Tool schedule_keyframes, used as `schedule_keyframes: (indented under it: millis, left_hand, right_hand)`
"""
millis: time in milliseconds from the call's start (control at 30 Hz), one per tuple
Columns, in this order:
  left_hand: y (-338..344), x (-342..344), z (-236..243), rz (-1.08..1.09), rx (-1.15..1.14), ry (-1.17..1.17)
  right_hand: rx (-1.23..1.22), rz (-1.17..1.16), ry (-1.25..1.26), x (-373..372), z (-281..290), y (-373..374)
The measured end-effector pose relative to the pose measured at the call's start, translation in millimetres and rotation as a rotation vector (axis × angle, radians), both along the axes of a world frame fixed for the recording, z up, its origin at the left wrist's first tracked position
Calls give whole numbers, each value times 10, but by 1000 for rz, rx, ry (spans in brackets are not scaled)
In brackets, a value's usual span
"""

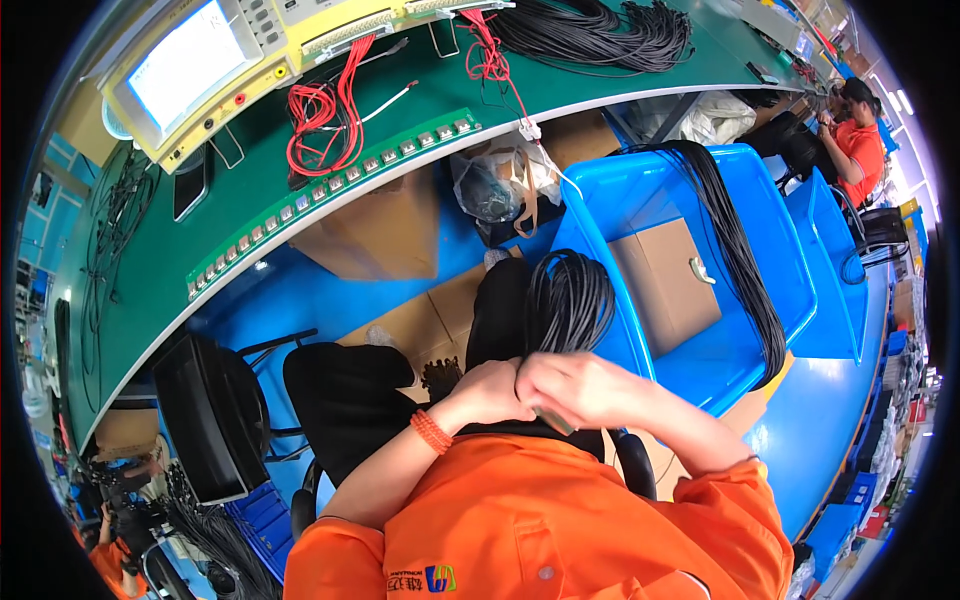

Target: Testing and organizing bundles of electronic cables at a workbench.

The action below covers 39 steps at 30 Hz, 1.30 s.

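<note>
Down by the lap, the left hand (pixel 490 392) and right hand (pixel 572 388) press together, fingers curled; a small dark piece pokes out under the right hand, though what it grips is unclear. Just above both hands lies a coiled bundle of black cables (pixel 568 300). Right of them stands a blue bin (pixel 800 260) holding a cardboard box (pixel 665 285).

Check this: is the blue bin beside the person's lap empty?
No, the blue bin holds a cardboard box, and a bundle of black cables hangs over its rim.
</note>
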State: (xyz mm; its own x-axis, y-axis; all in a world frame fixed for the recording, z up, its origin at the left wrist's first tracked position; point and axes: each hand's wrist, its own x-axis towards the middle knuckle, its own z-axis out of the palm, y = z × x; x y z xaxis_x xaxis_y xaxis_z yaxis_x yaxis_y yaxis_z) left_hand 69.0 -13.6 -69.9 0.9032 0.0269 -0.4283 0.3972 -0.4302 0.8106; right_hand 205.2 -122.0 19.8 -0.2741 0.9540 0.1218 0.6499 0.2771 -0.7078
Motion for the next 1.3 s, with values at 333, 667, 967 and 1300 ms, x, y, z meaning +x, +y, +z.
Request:
schedule_keyframes:
  millis: [333, 667, 967, 1300]
  left_hand:
    - [-230, -130, 145, 156, 272, -63]
    - [-342, -162, 123, 260, 390, -268]
    - [-178, -183, -18, 326, 559, -382]
    - [-72, -140, 293, 379, 374, -401]
  right_hand:
    - [-181, 11, -658, 202, -630, 488]
    - [-560, -66, -411, 369, -679, 620]
    - [129, -1019, 119, 193, -146, -292]
    - [-1010, -508, 1231, 57, -813, -539]
